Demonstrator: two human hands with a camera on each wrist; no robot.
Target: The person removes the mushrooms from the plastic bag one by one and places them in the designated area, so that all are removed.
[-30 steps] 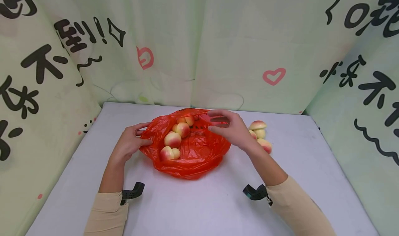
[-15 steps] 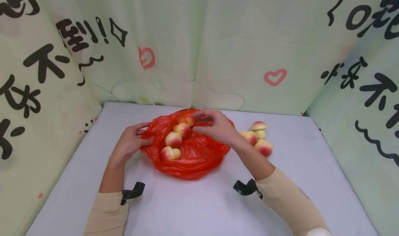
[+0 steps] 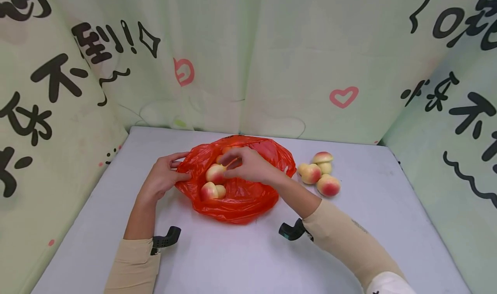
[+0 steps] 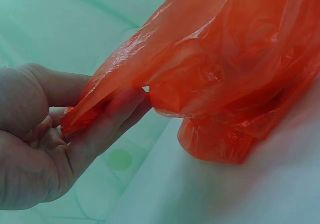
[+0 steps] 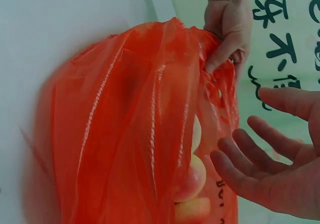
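Note:
A red plastic bag (image 3: 248, 199) lies on the table with its mouth spread open. Inside it are several yellow-and-pink, mushroom-shaped pieces (image 3: 209, 191), some of them hidden behind my right hand. The left hand (image 3: 165, 173) pinches the bag's left edge between thumb and fingers, as the left wrist view shows with the film (image 4: 110, 91) between them. Over the bag's mouth hovers my right hand (image 3: 248, 164), its fingers spread and loosely bent. In the right wrist view this hand (image 5: 280, 159) holds nothing and stays apart from the pieces (image 5: 192, 179).
Several more of these pieces (image 3: 328, 185) lie in a cluster on the white table (image 3: 233, 259), right of the bag. Light green curtains (image 3: 287, 61) with black writing and pink hearts enclose the table at the back and sides.
My right hand has moved left and slightly nearer, from the bag's right rim to above the pieces inside. This uncovers the cluster on the right. The left hand stays on the bag's edge.

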